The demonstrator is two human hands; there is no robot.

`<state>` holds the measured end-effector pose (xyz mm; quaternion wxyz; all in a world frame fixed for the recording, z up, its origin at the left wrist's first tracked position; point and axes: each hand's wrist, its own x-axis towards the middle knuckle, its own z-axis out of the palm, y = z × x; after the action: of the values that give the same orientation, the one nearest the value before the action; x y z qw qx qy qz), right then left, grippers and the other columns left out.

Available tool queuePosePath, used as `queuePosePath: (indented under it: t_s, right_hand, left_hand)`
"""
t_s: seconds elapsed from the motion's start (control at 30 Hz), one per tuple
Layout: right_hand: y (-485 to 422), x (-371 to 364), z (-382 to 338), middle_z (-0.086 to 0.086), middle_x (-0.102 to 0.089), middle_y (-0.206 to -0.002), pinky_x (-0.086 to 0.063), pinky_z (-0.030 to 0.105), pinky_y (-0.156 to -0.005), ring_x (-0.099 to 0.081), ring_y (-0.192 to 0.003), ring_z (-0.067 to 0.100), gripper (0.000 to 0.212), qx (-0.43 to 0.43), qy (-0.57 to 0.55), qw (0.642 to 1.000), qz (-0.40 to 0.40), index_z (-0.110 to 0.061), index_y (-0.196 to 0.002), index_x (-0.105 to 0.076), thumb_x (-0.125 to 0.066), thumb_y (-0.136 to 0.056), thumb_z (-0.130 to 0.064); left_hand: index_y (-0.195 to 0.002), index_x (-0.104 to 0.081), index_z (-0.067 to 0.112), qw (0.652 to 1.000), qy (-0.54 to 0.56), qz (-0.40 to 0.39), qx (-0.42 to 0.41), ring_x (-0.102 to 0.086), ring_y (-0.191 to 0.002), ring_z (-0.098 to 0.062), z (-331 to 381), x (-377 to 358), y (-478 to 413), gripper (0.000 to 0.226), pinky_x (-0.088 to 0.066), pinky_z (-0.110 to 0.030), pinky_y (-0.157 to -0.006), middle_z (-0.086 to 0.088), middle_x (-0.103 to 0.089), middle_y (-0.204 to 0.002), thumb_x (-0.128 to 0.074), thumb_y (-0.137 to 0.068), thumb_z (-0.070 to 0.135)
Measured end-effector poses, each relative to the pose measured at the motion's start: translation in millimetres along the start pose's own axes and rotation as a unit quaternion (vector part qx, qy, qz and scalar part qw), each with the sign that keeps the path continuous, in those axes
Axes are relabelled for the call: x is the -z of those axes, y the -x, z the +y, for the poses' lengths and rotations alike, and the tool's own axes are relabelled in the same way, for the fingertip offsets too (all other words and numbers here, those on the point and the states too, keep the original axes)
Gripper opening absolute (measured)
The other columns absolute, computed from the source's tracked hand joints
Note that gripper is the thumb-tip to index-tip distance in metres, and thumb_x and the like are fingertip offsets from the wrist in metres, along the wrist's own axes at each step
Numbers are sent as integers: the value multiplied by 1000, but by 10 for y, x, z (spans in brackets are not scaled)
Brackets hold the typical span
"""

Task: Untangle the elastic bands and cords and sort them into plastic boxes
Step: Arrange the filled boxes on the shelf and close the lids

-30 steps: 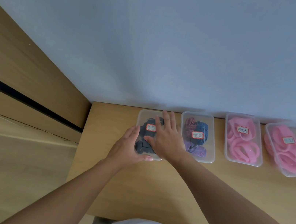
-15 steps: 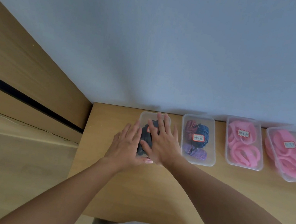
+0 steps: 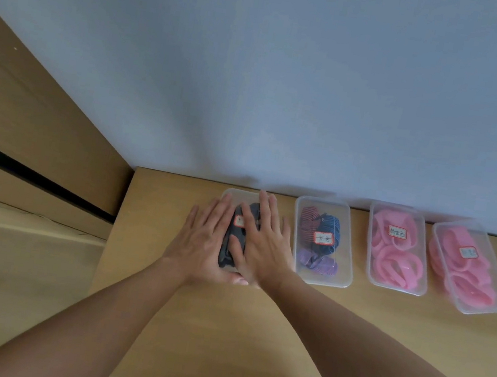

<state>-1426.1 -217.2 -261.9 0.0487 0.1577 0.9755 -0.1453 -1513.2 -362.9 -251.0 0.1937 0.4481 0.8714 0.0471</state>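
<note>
Head view: both hands lie flat on the lid of the first box (image 3: 235, 194), the leftmost of four clear plastic boxes lined up along the far edge of the table (image 3: 251, 334), against a pale blue wall (image 3: 289, 81). The left hand (image 3: 201, 239) covers the box's left half, palm down, fingers straight and slightly spread, pointing toward the wall; its thumb runs along the box's near end. The right hand (image 3: 264, 245) covers the right half, also palm down, fingers straight and a little fanned, fingertips reaching the far rim. Neither hand grips or pinches anything. Between them a strip of lid shows, with dark bands (image 3: 230, 250) beneath it and a red-edged white label (image 3: 240, 220) partly hidden by fingers.

Just beside the right hand stands the second box (image 3: 320, 280), lidded and labelled, holding striped bands (image 3: 330, 224) in red, blue and purple; whether hand and box touch cannot be told. Further right, set apart, the third box (image 3: 393, 287) and fourth box (image 3: 487, 309) each hold pink bands (image 3: 397, 265) under labelled lids, the fourth turned at an angle. The writing on the labels is too small to read. A wooden panel (image 3: 24, 122) rises left of the table.
</note>
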Motion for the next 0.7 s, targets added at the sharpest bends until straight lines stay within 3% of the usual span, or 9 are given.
queuePosePath:
  t_s: [0.17,0.33,0.53,0.7]
  right_hand:
    - [-12,-19,9,12,14,-170,-21,57,-121,13,-156,30,75,-1,10,1000,-7,-20,-162,-12,-23,-97,-57]
    - [-17,-24,21,12,17,-169,-19,51,-123,18,-155,29,73,10,14,1000,-13,-18,-163,-3,-15,-99,-50]
    - [-23,-18,21,12,14,-169,-13,47,-126,18,-156,25,76,4,-30,1000,1,-11,-162,-9,-25,-99,-50]
    - [-23,-59,44,10,12,-170,-18,43,-126,18,-156,22,80,-8,-45,999,16,-7,-161,-14,-29,-97,-52]
  left_hand:
    - [-163,2,7,998,-54,13,-40,23,-155,-26,-33,78,-125,159,0,-64,-124,-11,16,-170,-40,-47,108]
    - [-160,10,1,994,-70,1,-80,27,-154,-25,-33,66,-252,163,-5,-57,-126,-12,26,-168,-34,-48,111]
    - [-162,7,6,995,-16,37,-87,20,-156,-22,-57,11,-246,162,-13,-52,-127,-6,21,-170,-46,-46,107]
    - [-163,3,7,995,5,47,-87,16,-157,-20,-47,9,-232,161,-20,-50,-126,-4,16,-171,-52,-46,105]
